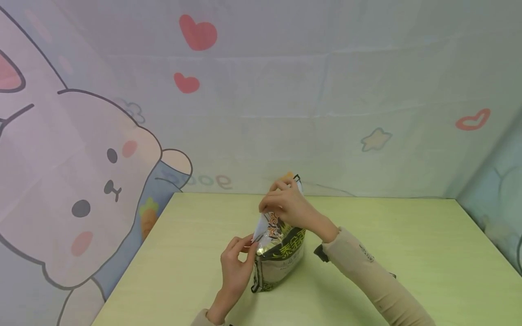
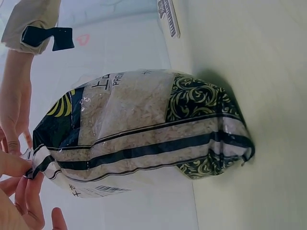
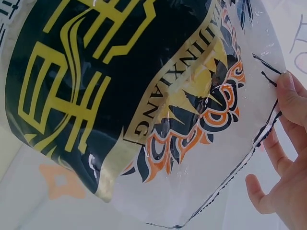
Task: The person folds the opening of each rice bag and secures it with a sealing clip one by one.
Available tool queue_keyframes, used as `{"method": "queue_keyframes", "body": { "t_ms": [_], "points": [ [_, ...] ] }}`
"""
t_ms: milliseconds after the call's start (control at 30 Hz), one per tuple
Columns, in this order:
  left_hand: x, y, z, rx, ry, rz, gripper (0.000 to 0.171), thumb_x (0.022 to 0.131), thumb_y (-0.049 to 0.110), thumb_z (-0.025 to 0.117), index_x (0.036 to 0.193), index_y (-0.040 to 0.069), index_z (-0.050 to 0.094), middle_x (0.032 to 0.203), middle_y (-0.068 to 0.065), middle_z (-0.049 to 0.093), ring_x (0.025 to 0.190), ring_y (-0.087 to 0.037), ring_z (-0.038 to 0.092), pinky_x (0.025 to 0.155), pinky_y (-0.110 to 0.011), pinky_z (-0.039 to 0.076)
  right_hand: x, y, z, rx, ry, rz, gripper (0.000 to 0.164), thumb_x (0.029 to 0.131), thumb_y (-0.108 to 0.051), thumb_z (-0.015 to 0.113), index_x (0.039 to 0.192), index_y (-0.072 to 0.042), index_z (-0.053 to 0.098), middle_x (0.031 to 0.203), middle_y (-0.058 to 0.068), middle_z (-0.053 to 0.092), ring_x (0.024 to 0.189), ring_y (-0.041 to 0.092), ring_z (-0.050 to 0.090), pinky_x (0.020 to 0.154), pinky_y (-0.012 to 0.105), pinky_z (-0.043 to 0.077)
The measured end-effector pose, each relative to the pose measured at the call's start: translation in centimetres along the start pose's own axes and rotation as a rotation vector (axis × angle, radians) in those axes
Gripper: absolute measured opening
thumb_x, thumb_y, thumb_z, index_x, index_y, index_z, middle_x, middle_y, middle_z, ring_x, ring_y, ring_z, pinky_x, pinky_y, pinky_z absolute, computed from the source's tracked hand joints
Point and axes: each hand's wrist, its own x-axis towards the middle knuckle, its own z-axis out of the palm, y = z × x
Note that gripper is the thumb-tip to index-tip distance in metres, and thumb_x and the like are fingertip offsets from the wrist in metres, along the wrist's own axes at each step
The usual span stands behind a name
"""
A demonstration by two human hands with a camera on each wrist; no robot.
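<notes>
A clear plastic bag of rice (image 1: 281, 262) with dark green panels and yellow lettering stands upright on the table. In the left wrist view, grains show through the side of the rice bag (image 2: 139, 110). My left hand (image 1: 237, 268) pinches the near left corner of its top edge between thumb and fingers. Farther along that edge, my right hand (image 1: 291, 204) is raised over the bag. The right wrist view shows the right hand's (image 3: 290, 177) thumb and forefinger pinching the clear, stitched top edge; its other fingers are spread loosely.
The pale yellow-green table (image 1: 408, 235) ends at a cloth backdrop (image 1: 265, 136) printed with a rabbit and hearts. A flat patterned strip (image 2: 168, 18) lies on the table beyond the bag. A dark strap piece (image 1: 321, 253) sits at the right sleeve.
</notes>
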Motion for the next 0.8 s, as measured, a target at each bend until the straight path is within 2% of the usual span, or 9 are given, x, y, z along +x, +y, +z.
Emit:
{"method": "queue_keyframes", "body": {
  "t_ms": [233,333,500,733,800],
  "points": [
    [0.1,0.4,-0.3,-0.032,0.027,-0.012,0.018,0.069,-0.007,0.07,0.085,0.0,0.068,0.068,-0.007,0.061,0.056,-0.015,0.057,0.053,-0.021,0.048,0.1,-0.1,-0.1,-0.004,0.007,-0.001,0.014,0.081,-0.01,0.064,0.078,-0.024,0.067,0.077,-0.013,0.066,0.083,0.01,0.047,0.086,0.044,0.026],
    [0.5,1.4,-0.6,-0.039,0.037,-0.014,0.017,0.067,-0.011,0.069,0.083,-0.004,0.067,0.065,-0.01,0.061,0.053,-0.018,0.056,0.051,-0.022,0.048,0.1,-0.2,-0.1,-0.008,0.007,0.006,0.015,0.081,-0.01,0.064,0.077,-0.024,0.067,0.077,-0.013,0.066,0.083,0.01,0.047,0.087,0.044,0.026],
    [1.0,3.0,-1.0,-0.039,0.047,-0.011,0.016,0.066,-0.014,0.068,0.08,-0.008,0.066,0.063,-0.013,0.06,0.05,-0.019,0.055,0.048,-0.015,0.046,0.0,-0.2,0.0,-0.04,0.008,0.018,0.019,0.081,-0.007,0.063,0.077,-0.025,0.066,0.077,-0.014,0.066,0.083,0.01,0.045,0.087,0.045,0.025],
    [1.0,2.9,-0.8,-0.05,0.081,0.008,0.015,0.065,-0.015,0.068,0.078,-0.009,0.067,0.06,-0.012,0.059,0.049,-0.018,0.055,0.047,-0.013,0.045,-0.2,-0.3,0.2,-0.077,0.041,0.006,0.027,0.077,0.002,0.062,0.076,-0.025,0.066,0.077,-0.013,0.067,0.083,0.012,0.045,0.085,0.045,0.027],
    [0.7,2.0,-0.4,-0.055,0.091,0.01,0.015,0.065,-0.015,0.069,0.078,-0.007,0.068,0.06,-0.011,0.059,0.049,-0.017,0.055,0.046,-0.014,0.044,-0.2,-0.2,0.4,-0.086,0.052,-0.005,0.029,0.075,0.004,0.061,0.076,-0.024,0.066,0.077,-0.013,0.067,0.084,0.013,0.045,0.084,0.044,0.027]
  ]
}}
